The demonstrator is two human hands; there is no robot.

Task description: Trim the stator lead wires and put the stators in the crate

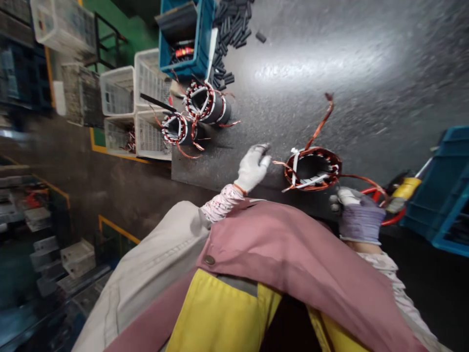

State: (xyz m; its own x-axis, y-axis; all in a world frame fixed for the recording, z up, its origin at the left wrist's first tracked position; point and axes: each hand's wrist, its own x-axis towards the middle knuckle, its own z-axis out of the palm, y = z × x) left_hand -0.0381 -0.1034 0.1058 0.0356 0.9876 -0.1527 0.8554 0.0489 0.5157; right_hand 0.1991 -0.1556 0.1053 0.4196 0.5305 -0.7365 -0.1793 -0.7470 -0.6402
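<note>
A stator core (313, 168) wound with copper wire lies on the dark tabletop, its round opening facing me. White ties cross its rim, and twisted copper leads stick out at the top, left and right. To its left, my left hand (254, 168) in a white glove hovers or rests near the table's front edge, thumb apart from the fingers and nothing in it. My right hand (361, 215), in a purple and white glove, is close by the stator's lower right, under a copper lead. Its fingers are curled, and whatever they hold is hidden.
Two more wound stators (207, 103) stand at the table's left end. Behind them are a blue crate (205, 54) and many short black tubes (234, 24). White baskets (154, 132) stand beyond the left edge. At right are a yellow-and-red-handled tool (406, 188) and a blue bin (439, 190).
</note>
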